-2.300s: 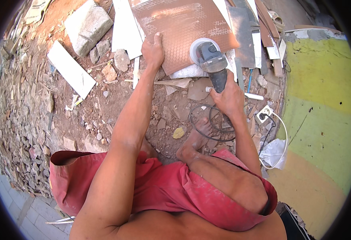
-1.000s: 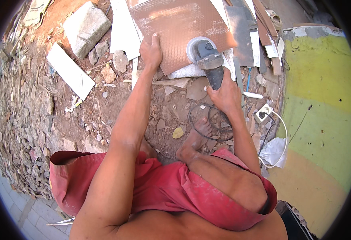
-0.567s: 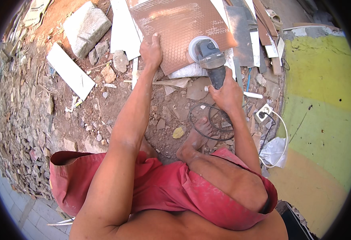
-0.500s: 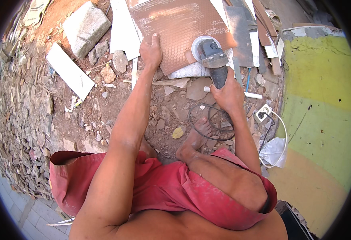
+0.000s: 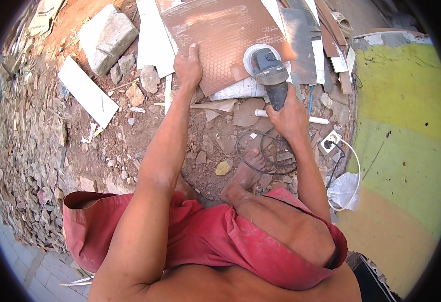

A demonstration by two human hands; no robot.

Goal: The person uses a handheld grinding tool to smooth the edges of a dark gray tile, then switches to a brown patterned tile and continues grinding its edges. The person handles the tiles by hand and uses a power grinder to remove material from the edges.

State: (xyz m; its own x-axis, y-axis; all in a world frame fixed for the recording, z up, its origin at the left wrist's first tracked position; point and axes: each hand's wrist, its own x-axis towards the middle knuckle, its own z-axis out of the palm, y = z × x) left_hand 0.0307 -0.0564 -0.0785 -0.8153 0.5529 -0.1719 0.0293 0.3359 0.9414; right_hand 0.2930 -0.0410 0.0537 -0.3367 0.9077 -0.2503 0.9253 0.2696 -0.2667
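Observation:
A brown tile (image 5: 218, 48) with a honeycomb pattern on its face lies tilted at the top middle. My left hand (image 5: 187, 68) is closed on its left edge, thumb on the upper face. In my right hand (image 5: 289, 117) is a dark angle grinder (image 5: 272, 75), gripped round its body. The grinder's pale round disc (image 5: 253, 56) is over the tile's lower right part; whether it touches is hard to tell. Under the tile's near edge shows a whitish block (image 5: 238, 89). The grinder's black cord (image 5: 240, 151) loops on the ground beside my right foot.
Strips and offcuts of tile (image 5: 301, 48) lie right of the brown tile. A white socket block (image 5: 330, 142) with a plug stands near my right forearm. A white stick (image 5: 318, 120), a white tile strip (image 5: 87, 91), a large pale stone (image 5: 108, 38) and rubble lie around.
The grinder and my right hand have shifted slightly to the right along the tile. My left hand stays on the tile's left edge, almost unmoved.

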